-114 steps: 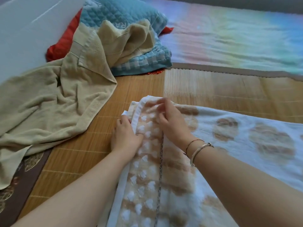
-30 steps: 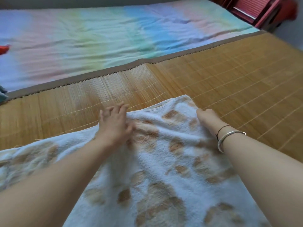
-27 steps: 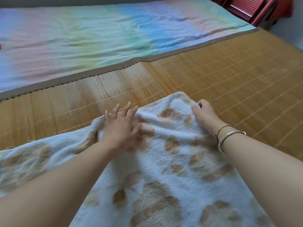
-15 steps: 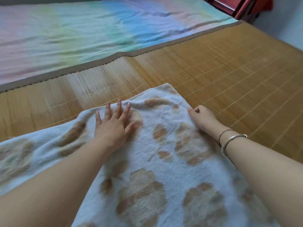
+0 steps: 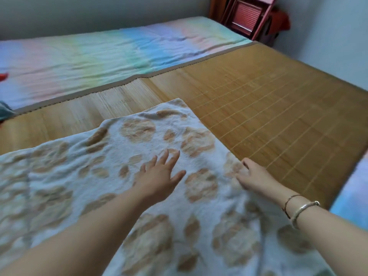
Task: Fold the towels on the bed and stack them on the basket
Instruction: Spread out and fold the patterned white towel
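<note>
A white towel with tan blotches (image 5: 139, 140) lies spread over the bamboo mat (image 5: 268, 108) on the bed, its far corner pointing away from me. My left hand (image 5: 159, 176) lies flat on the towel's middle with the fingers straight and spread. My right hand (image 5: 253, 176) sits at the towel's right edge, fingers curled onto the cloth; whether it pinches the edge I cannot tell. No basket is in view.
A pastel rainbow sheet (image 5: 111, 54) covers the far half of the bed beyond the mat's border. A red wooden piece of furniture (image 5: 249, 16) stands in the far right corner against the wall. A strip of blue cloth (image 5: 352, 196) shows at the right edge.
Both hands have slid back toward me across the towel, smoothing it flatter. The view has tilted up, showing more of the far wall and red furniture.
</note>
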